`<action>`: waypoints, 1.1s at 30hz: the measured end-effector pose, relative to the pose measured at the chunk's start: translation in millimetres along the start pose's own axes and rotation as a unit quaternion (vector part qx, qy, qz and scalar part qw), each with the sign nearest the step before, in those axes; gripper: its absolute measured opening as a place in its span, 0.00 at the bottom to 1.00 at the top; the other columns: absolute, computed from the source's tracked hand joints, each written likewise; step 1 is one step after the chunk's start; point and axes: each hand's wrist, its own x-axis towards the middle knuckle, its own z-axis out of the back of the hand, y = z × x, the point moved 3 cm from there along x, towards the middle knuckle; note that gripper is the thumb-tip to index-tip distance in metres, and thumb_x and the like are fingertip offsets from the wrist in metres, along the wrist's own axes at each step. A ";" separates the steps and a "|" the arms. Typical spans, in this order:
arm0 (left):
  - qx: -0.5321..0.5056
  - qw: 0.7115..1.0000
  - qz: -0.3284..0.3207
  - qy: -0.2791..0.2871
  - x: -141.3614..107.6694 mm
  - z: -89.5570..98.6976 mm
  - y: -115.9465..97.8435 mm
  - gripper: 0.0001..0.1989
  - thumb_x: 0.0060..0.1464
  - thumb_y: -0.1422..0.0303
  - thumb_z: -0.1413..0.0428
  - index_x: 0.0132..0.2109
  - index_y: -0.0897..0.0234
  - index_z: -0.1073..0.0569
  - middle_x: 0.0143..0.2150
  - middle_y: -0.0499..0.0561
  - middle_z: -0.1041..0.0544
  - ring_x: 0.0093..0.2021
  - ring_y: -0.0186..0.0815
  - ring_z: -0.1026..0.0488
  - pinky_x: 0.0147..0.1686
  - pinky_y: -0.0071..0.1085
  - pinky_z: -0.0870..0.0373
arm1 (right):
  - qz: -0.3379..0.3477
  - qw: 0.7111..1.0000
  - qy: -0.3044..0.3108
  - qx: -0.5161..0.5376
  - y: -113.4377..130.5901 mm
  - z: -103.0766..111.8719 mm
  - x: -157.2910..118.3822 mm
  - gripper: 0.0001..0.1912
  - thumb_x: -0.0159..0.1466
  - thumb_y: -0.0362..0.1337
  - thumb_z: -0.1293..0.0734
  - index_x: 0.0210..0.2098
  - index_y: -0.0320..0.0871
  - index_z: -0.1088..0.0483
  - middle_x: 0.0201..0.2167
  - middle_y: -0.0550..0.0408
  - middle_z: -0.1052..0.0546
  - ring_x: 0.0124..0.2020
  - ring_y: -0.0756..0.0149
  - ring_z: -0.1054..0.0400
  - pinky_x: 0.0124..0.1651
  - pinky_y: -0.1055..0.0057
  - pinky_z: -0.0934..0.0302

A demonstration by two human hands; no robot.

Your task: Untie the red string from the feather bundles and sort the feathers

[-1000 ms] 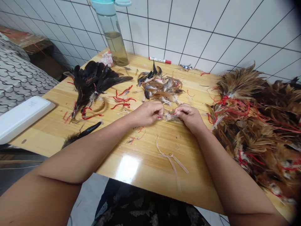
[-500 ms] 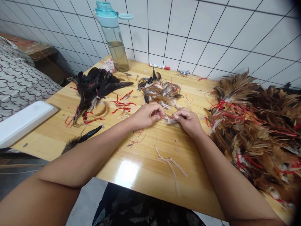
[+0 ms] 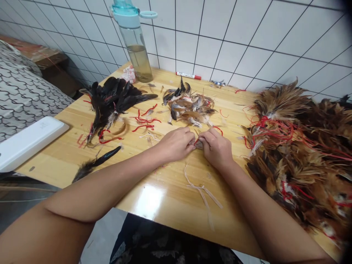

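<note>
Close together over the middle of the table, my left hand (image 3: 178,144) and my right hand (image 3: 216,147) both have their fingers pinched. A red string (image 3: 219,129) runs between them, and its loose end sticks out past my right fingers. A small greyish feather tuft (image 3: 199,145) shows between the fingertips, partly covered. Just beyond my hands lies a loose heap of brown, white and dark feathers (image 3: 189,106). Nearer to me, a thin whitish strip with split ends (image 3: 202,187) rests on the wooden table (image 3: 176,194).
Black feathers (image 3: 110,99) and red string pieces (image 3: 145,119) lie on the left, beside a white box-shaped device (image 3: 33,143). Brown feather bundles tied with red string (image 3: 297,157) fill the right side. A water bottle (image 3: 137,55) and a marker (image 3: 188,76) stand near the tiled wall.
My hands have drawn closer together and slightly nearer to me. My right hand has turned knuckles up, and a red string end now shows beyond it. The view has shifted slightly.
</note>
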 end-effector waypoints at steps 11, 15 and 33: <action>-0.497 0.852 0.129 -0.099 10.9 4.7 24.2 0.12 0.52 0.61 0.41 0.30 0.65 0.33 0.26 0.44 0.33 0.27 0.28 0.37 0.31 0.27 0.41 | -0.179 0.903 -0.066 0.385 -25.6 -4.0 6.8 0.13 0.61 0.45 0.35 0.42 0.45 0.34 0.25 0.61 0.35 0.22 0.72 0.44 0.26 0.72 0.46; -0.646 0.749 0.115 -0.092 10.7 -8.6 13.0 0.16 0.45 0.60 0.35 0.30 0.65 0.33 0.28 0.44 0.31 0.29 0.27 0.35 0.35 0.27 0.37 | -0.143 0.882 0.019 0.448 -5.5 -8.9 6.1 0.16 0.58 0.51 0.32 0.35 0.45 0.33 0.24 0.61 0.34 0.25 0.71 0.41 0.29 0.72 0.44; -0.487 0.857 0.097 -0.141 5.4 -2.6 0.5 0.10 0.49 0.62 0.38 0.35 0.65 0.25 0.37 0.51 0.21 0.41 0.37 0.26 0.44 0.34 0.30 | -0.071 0.987 -0.037 0.138 9.7 -11.1 -5.6 0.11 0.65 0.33 0.42 0.25 0.46 0.36 0.25 0.54 0.33 0.30 0.63 0.39 0.33 0.67 0.45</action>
